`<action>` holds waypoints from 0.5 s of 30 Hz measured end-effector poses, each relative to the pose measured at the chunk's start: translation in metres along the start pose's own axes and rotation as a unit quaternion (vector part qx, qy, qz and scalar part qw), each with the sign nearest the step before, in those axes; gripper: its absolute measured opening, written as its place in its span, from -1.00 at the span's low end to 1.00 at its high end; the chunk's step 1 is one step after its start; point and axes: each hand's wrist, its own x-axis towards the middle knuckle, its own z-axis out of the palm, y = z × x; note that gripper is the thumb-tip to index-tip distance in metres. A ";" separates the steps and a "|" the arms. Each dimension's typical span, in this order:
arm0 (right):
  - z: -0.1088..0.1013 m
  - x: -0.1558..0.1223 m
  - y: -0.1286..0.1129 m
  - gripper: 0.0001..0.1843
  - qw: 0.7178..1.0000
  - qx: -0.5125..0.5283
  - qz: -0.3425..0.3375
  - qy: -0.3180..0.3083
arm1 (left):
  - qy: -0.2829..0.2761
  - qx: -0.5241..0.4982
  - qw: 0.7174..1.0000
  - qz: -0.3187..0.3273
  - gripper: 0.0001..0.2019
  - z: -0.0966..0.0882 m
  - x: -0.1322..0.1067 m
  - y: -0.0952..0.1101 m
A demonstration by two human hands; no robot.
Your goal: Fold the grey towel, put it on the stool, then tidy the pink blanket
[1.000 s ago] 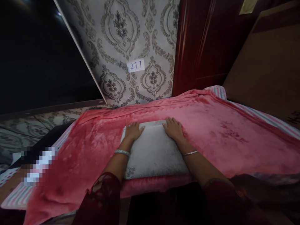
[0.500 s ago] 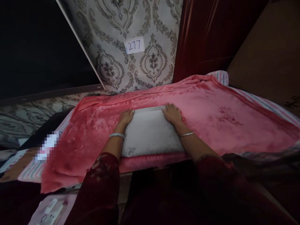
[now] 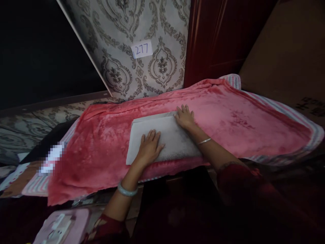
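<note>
A flat, pale grey folded cloth point(image 3: 170, 135), darker toward its near right side, lies on a pink plush blanket point(image 3: 101, 142). My left hand point(image 3: 150, 148) rests palm down on the near, left-of-middle part of the cloth, its fingers spread. My right hand point(image 3: 185, 117) lies at the far right corner of the cloth, fingers apart, some of them reaching past its edge. Neither hand is gripping anything. The cloth's right edge is partly hidden by my right hand and forearm.
Behind the blanket is a patterned wall with a paper label reading 277 point(image 3: 142, 49). A large dark screen point(image 3: 45, 51) stands at left, a dark red wooden panel point(image 3: 215, 37) at back right. A pink box point(image 3: 82, 220) with white items sits at lower left.
My left hand has moved from the cloth's far left corner toward me and right, onto its surface. My right hand stays at the far right corner, its fingers more spread. The view has shifted slightly.
</note>
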 end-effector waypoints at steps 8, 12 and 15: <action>0.004 -0.131 0.008 -0.29 0.990 -0.054 -0.127 0.010 | 0.064 0.016 0.998 0.008 -0.38 0.025 -0.020 0.019; 0.019 -0.144 0.009 -0.30 0.989 -0.073 -0.127 0.011 | 0.070 0.018 0.997 0.004 -0.38 0.035 -0.022 0.020; 0.021 -0.139 0.010 -0.30 0.989 -0.076 -0.128 0.013 | 0.081 0.016 0.996 -0.022 -0.37 0.033 -0.026 0.004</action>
